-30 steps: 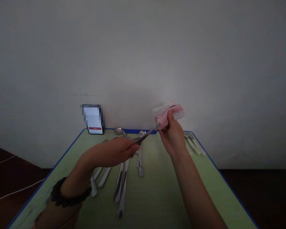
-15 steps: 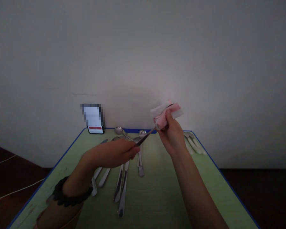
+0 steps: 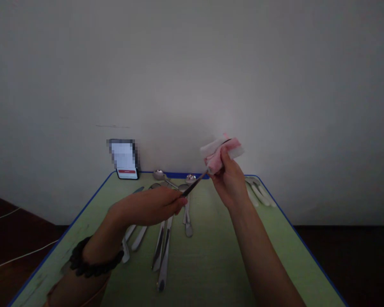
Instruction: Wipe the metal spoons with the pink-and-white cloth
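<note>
From afar I see the left hand [image 3: 156,207] with grip closed on the slim silver metal utensil [image 3: 193,187] above the green bench [image 3: 211,256], the right hand [image 3: 232,183] pinching folded pink-and-white cloth [image 3: 216,160] around it, and a loosened left grip could perhaps drop it.

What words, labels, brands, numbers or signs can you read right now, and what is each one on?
None can be read.
Phone: lit screen with a red bar; any text there is too small or blurred.
Held utensil and pink-and-white cloth: no readable marking.
Cutlery on the table: any stamp is too small to tell.
</note>
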### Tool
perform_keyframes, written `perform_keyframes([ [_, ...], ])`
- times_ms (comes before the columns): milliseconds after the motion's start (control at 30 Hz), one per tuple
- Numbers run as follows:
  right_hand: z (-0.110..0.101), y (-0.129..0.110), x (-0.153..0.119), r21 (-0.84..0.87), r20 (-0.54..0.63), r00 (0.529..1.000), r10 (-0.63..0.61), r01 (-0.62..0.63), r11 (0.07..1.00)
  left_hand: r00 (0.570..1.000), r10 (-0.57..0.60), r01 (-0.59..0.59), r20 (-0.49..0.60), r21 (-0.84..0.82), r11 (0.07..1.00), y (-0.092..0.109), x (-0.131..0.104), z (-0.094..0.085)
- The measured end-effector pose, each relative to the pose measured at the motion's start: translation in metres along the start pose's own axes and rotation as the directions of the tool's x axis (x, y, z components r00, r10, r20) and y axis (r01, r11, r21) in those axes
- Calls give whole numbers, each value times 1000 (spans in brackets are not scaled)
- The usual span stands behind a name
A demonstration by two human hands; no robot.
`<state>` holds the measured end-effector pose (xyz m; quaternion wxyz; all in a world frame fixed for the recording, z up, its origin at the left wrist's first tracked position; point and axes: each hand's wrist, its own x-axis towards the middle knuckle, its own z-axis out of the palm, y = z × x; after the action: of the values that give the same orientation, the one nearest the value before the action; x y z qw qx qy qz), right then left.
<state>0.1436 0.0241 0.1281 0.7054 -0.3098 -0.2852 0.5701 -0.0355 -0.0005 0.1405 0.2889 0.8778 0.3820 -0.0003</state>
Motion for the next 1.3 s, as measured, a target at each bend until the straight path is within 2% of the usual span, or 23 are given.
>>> perform_keyframes([
  [1300,1,1,0,-10,24,1000,-2,2,1000,1000,-9,8,15,37,999,1,0,-1],
])
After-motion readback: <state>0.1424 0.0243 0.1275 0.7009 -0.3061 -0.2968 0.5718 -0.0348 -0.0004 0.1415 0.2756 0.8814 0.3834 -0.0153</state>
